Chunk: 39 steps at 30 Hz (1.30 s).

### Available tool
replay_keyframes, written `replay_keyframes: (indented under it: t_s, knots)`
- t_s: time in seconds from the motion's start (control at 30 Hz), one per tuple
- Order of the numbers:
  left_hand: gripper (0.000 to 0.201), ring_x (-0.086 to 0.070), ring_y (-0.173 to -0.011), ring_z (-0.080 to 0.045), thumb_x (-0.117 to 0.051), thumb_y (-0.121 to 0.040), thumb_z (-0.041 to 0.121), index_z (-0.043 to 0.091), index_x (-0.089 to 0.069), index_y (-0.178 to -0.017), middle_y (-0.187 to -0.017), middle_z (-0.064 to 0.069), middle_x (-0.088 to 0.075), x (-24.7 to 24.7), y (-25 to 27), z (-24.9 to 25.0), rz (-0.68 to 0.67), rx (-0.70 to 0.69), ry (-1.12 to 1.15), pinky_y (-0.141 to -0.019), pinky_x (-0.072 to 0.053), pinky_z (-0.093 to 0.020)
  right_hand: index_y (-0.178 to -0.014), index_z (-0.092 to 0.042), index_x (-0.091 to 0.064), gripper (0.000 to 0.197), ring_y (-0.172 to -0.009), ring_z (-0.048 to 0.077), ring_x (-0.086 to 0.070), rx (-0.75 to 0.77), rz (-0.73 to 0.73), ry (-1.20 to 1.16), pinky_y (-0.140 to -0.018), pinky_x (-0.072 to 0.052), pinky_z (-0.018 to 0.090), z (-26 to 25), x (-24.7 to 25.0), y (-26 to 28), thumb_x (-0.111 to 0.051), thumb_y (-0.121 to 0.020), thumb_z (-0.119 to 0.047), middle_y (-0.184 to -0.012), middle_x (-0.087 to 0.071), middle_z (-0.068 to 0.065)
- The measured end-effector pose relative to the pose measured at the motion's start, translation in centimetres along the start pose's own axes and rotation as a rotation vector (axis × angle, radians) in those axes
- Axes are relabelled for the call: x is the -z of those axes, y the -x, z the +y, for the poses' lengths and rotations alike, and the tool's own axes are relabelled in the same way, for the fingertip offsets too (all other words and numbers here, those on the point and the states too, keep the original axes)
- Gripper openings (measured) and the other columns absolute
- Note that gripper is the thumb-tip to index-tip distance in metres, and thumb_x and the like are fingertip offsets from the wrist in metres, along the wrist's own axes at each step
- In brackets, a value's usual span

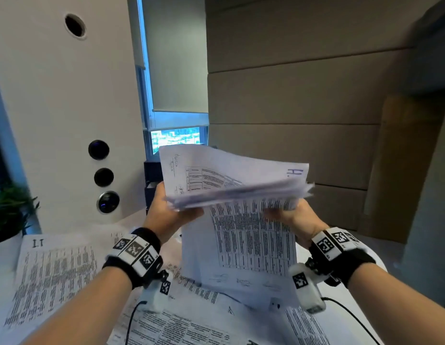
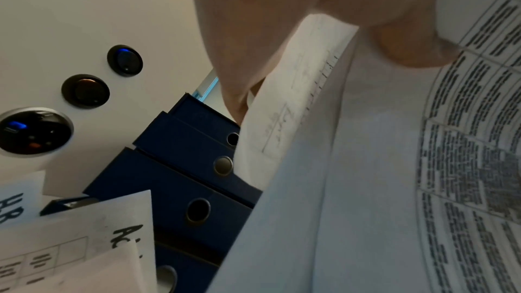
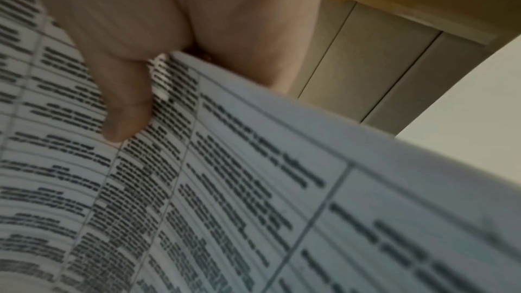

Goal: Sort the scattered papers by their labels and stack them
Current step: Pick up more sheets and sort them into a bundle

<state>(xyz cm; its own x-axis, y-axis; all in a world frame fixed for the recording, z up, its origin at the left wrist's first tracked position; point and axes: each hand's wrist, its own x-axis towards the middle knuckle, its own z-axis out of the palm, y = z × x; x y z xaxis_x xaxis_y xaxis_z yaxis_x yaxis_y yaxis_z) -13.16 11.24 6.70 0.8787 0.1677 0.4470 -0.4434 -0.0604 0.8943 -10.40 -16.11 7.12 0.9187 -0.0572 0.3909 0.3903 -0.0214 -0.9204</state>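
A thick sheaf of printed papers is held up in the air between both hands, its top sheet marked with a blue "H". My left hand grips its left edge, thumb on the underside. My right hand pinches the right edge, thumb pressed on a printed table. One sheet hangs down from the sheaf toward me. More papers lie scattered on the table, one labelled "1.1" at the left.
Dark blue binders stand behind the papers by the window. A white pillar with round black buttons rises at the left, and a potted plant stands at the far left. Sheets labelled "HR" and "Ac" lie nearby.
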Motion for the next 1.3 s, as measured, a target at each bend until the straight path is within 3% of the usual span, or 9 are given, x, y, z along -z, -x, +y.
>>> replay_keyframes:
  t_s: [0.07,0.17,0.43,0.6,0.73,0.9,1.03,1.17,1.3]
  knots:
    - [0.059,-0.069,-0.091,-0.008,-0.085,-0.052,0.035,0.019,-0.064,-0.106,-0.1,0.005,-0.072,0.0,-0.2,0.1,-0.004,-0.024,-0.093,-0.075,-0.056,-0.023,-0.104,-0.009,-0.067,0.056,-0.098,0.025,-0.069,-0.032,-0.258,-0.16,-0.07,-0.056,0.019,0.2,0.6,0.1,-0.085,-0.053,-0.022,-0.101,-0.074,0.008]
    - [0.039,-0.071,-0.079,-0.005,-0.083,-0.054,0.029,0.022,-0.069,-0.089,-0.084,0.011,-0.075,-0.3,-0.2,0.2,0.062,-0.037,-0.028,-0.069,-0.056,-0.025,-0.103,-0.007,-0.063,0.04,-0.093,0.022,-0.071,-0.033,-0.166,-0.174,-0.078,-0.057,0.027,0.4,0.3,0.1,-0.078,-0.066,-0.004,-0.097,-0.074,0.007]
    - [0.015,-0.07,-0.085,-0.027,-0.072,-0.076,0.029,0.018,-0.071,-0.086,-0.089,-0.006,-0.074,0.6,-0.5,0.8,0.174,-0.074,-0.045,-0.075,-0.057,-0.041,-0.095,-0.016,-0.064,0.025,-0.092,0.016,-0.069,-0.06,-0.053,-0.169,-0.08,-0.054,0.029,1.5,0.6,-0.1,-0.073,-0.075,-0.003,-0.099,-0.072,0.005]
    - [0.015,-0.065,-0.081,-0.02,-0.064,-0.089,0.012,0.011,-0.065,-0.104,-0.093,-0.002,-0.069,1.1,-0.8,0.3,0.435,-0.041,-0.107,-0.065,-0.052,-0.025,-0.098,-0.02,-0.065,0.021,-0.097,0.016,-0.068,-0.093,-0.085,0.019,-0.091,-0.054,0.039,2.1,0.8,-0.4,-0.071,-0.081,-0.009,-0.103,-0.071,0.001]
    - [0.011,-0.061,-0.09,-0.026,-0.059,-0.092,0.009,0.005,-0.063,-0.102,-0.101,-0.008,-0.065,4.1,-1.7,0.1,0.602,0.044,-0.27,-0.076,-0.047,-0.03,-0.099,-0.015,-0.066,0.019,-0.095,0.022,-0.069,-0.079,-0.041,0.069,-0.087,-0.056,0.044,1.6,1.6,-0.3,-0.07,-0.083,-0.007,-0.102,-0.072,0.007]
    - [0.016,-0.065,-0.089,-0.015,-0.063,-0.089,0.007,0.022,-0.069,-0.087,-0.091,0.007,-0.069,6.2,-2.9,2.1,0.276,0.002,-0.481,-0.093,-0.047,-0.038,-0.092,-0.01,-0.067,0.011,-0.09,0.024,-0.07,-0.018,-0.163,0.106,-0.081,-0.057,0.037,0.0,2.0,-0.2,-0.07,-0.081,-0.007,-0.095,-0.073,0.01]
    - [0.046,-0.061,-0.057,0.004,-0.057,-0.083,-0.011,0.028,-0.071,-0.063,-0.059,0.016,-0.068,5.3,-3.5,5.2,0.068,-0.115,-0.532,-0.066,-0.051,-0.015,-0.086,-0.012,-0.068,0.009,-0.082,0.016,-0.071,0.034,-0.237,0.114,-0.076,-0.058,0.031,-1.6,0.7,-0.4,-0.07,-0.081,-0.004,-0.087,-0.073,0.004]
    - [0.032,-0.061,-0.05,0.001,-0.059,-0.085,-0.009,0.019,-0.071,-0.074,-0.056,0.014,-0.067,3.6,-3.4,8.2,-0.08,-0.129,-0.449,-0.05,-0.051,-0.02,-0.09,-0.012,-0.069,0.012,-0.08,0.012,-0.071,0.103,-0.28,0.146,-0.072,-0.058,0.024,-2.8,0.0,-0.8,-0.071,-0.081,-0.006,-0.088,-0.073,0.001]
    - [0.027,-0.055,-0.055,-0.001,-0.064,-0.087,0.001,0.02,-0.071,-0.069,-0.062,0.008,-0.065,4.1,-4.3,9.9,-0.112,-0.154,-0.475,-0.062,-0.047,-0.021,-0.084,-0.016,-0.069,0.011,-0.072,0.008,-0.07,0.103,-0.265,0.146,-0.071,-0.056,0.03,-2.7,1.0,-1.2,-0.071,-0.079,-0.006,-0.078,-0.073,-0.003]
